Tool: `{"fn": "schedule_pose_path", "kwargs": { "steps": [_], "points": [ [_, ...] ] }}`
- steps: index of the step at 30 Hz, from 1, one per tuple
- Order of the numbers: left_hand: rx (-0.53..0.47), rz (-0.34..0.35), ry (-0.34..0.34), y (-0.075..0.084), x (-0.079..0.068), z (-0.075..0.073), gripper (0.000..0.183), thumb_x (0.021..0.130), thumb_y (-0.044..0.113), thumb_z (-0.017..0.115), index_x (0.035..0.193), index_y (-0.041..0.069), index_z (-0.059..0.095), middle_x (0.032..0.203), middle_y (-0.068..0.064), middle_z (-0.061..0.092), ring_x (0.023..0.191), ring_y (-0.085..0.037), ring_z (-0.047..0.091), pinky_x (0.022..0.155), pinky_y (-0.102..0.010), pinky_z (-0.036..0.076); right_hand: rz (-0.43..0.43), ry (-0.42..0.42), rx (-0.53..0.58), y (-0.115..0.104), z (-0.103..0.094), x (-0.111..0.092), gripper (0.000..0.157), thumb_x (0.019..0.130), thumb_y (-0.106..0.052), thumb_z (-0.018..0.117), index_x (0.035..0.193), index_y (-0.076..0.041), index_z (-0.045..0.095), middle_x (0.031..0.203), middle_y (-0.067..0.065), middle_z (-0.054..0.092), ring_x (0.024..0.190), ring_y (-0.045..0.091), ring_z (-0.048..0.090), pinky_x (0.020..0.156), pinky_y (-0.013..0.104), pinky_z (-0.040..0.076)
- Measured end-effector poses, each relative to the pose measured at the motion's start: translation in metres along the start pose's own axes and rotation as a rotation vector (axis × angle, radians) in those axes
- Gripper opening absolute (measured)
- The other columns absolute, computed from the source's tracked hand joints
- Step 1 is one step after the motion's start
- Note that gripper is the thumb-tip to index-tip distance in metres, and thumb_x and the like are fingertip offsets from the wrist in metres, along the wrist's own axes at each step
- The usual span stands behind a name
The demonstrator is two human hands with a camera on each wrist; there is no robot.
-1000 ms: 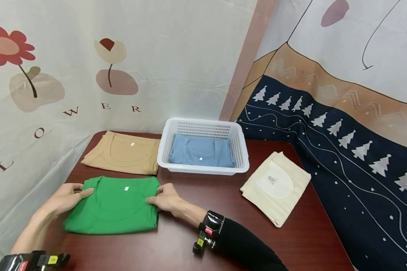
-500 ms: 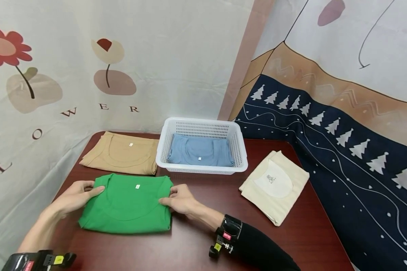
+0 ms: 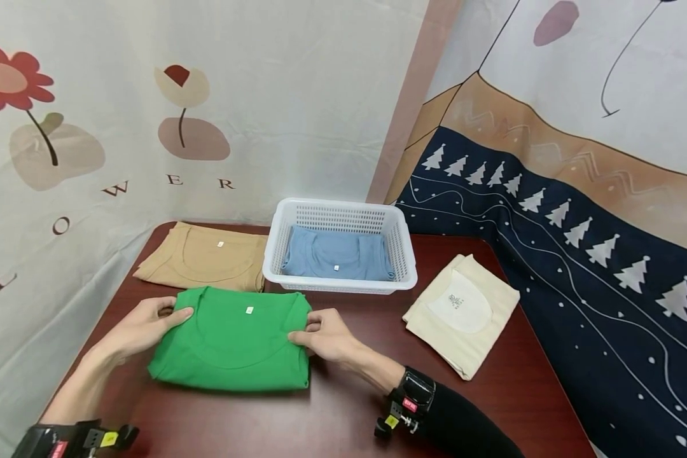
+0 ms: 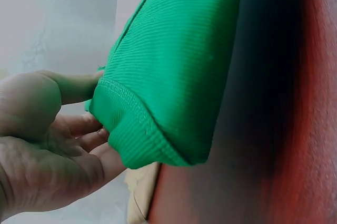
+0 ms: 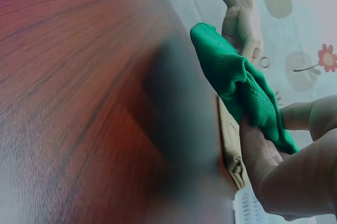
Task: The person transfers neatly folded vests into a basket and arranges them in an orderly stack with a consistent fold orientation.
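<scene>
A folded green T-shirt is held by its two side edges above the table, with a gap and shadow under it in both wrist views. My left hand pinches its left edge, thumb on top and fingers beneath. On the right edge, my right hand grips it the same way. In the left wrist view the green fabric hangs from the left hand. Behind the shirt stands a white basket with a folded blue T-shirt lying inside.
A folded tan T-shirt lies at the back left, partly behind the green one. On the right is a folded cream T-shirt. The dark red-brown table meets printed curtains at the back and right.
Both hands have carried the green T-shirt to the right and slightly toward the basket, lifting it. The basket and the other folded shirts stay in place.
</scene>
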State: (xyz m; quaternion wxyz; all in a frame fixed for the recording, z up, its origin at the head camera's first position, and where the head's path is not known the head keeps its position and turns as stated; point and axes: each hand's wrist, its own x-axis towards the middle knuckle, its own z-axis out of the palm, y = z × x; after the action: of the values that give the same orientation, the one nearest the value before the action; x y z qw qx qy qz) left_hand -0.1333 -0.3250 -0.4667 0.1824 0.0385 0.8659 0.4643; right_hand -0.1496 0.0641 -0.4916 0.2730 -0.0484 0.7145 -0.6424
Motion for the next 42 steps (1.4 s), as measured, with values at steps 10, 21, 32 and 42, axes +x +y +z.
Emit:
{"fn": "schedule_pose_path", "kwargs": {
  "steps": [10, 21, 32, 42],
  "points": [
    [-0.062, 0.037, 0.009, 0.023, 0.004, 0.009, 0.043, 0.120, 0.030, 0.057, 0.140, -0.008, 0.062, 0.124, -0.015, 0.077, 0.100, -0.004, 0.077, 0.085, -0.027, 0.063, -0.038, -0.001, -0.040, -0.008, -0.027, -0.018, 0.015, 0.098, -0.011, 0.084, 0.110, -0.003, 0.080, 0.083, -0.001, 0.080, 0.078, 0.009, 0.077, 0.073, 0.029, 0.067],
    [-0.108, 0.103, 0.045, 0.050, 0.014, 0.022, 0.045, 0.119, 0.031, 0.062, 0.143, -0.007, 0.064, 0.133, -0.020, 0.076, 0.108, 0.001, 0.078, 0.089, -0.027, 0.066, -0.073, 0.045, -0.080, -0.019, -0.058, -0.034, 0.027, 0.097, -0.015, 0.085, 0.121, -0.003, 0.081, 0.092, -0.001, 0.084, 0.082, 0.007, 0.075, 0.076, 0.028, 0.062],
    [-0.184, 0.146, 0.039, 0.076, 0.033, 0.034, 0.046, 0.119, 0.028, 0.061, 0.144, -0.010, 0.060, 0.129, -0.021, 0.078, 0.104, -0.001, 0.078, 0.087, -0.027, 0.066, -0.088, 0.094, -0.038, -0.030, -0.088, -0.041, 0.037, 0.099, -0.013, 0.082, 0.132, 0.003, 0.077, 0.112, 0.010, 0.087, 0.093, 0.010, 0.082, 0.084, 0.032, 0.068],
    [-0.147, 0.197, 0.084, 0.100, 0.054, 0.043, 0.040, 0.118, 0.027, 0.062, 0.135, -0.008, 0.066, 0.117, -0.020, 0.080, 0.094, -0.004, 0.077, 0.081, -0.027, 0.065, -0.108, 0.120, -0.027, -0.039, -0.116, -0.041, 0.038, 0.101, -0.008, 0.080, 0.136, 0.005, 0.074, 0.116, 0.011, 0.086, 0.096, 0.012, 0.083, 0.087, 0.033, 0.069]
  ]
}}
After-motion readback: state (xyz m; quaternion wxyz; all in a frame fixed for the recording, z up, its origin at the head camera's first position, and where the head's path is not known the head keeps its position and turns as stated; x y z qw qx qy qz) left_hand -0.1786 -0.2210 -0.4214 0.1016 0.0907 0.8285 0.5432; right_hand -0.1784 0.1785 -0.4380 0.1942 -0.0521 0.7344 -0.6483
